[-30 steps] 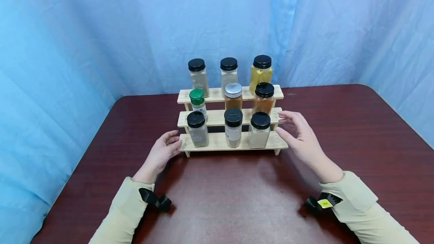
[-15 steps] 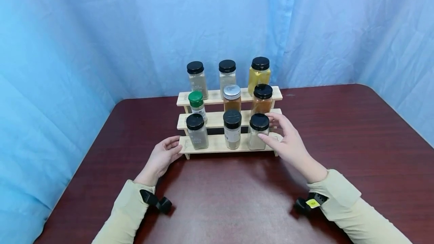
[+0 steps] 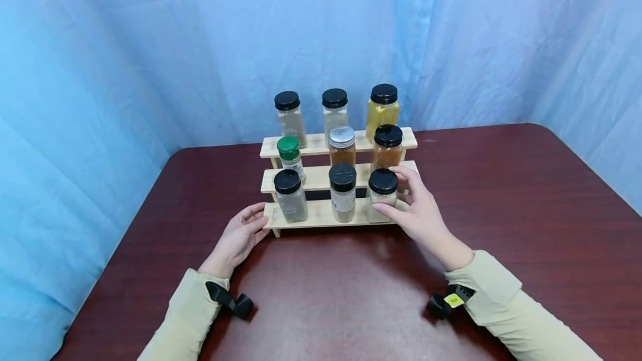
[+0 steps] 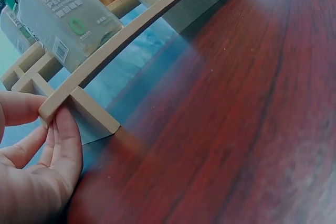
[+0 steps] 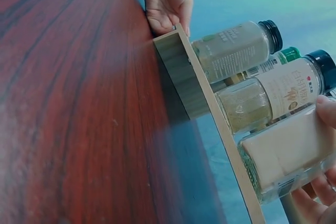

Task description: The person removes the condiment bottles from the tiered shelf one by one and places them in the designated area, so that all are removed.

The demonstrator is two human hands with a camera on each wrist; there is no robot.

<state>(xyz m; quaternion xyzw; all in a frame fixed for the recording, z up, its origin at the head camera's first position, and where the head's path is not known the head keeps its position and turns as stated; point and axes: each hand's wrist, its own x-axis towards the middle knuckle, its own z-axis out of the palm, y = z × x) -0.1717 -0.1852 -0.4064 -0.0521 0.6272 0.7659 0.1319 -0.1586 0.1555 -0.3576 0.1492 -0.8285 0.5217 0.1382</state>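
A three-tier wooden spice rack (image 3: 317, 215) stands on the table with spice jars on each step. My left hand (image 3: 238, 241) pinches the left end of its lowest shelf, thumb on top and fingers underneath, as the left wrist view shows. My right hand (image 3: 418, 219) holds the front right spice jar (image 5: 286, 148), a clear one with pale powder and a black lid. Thumb and fingers lie on opposite sides of that jar, whose base is at the shelf. Beside it on the bottom shelf are a labelled shaker jar (image 3: 343, 199) and a black pepper jar (image 4: 68, 17).
The middle shelf carries a green-capped bottle (image 3: 289, 155), a silver-lidded jar (image 3: 343, 152) and a black-lidded orange-brown jar (image 3: 387, 155). Several black-lidded jars, one of them a yellow jar (image 3: 383, 116), line the top. Blue curtains (image 3: 311, 27) surround the dark red table (image 3: 331, 294).
My right hand has moved left from the rack's right end onto the front right spice jar and taken hold of it. My left hand stays at the rack's left end.
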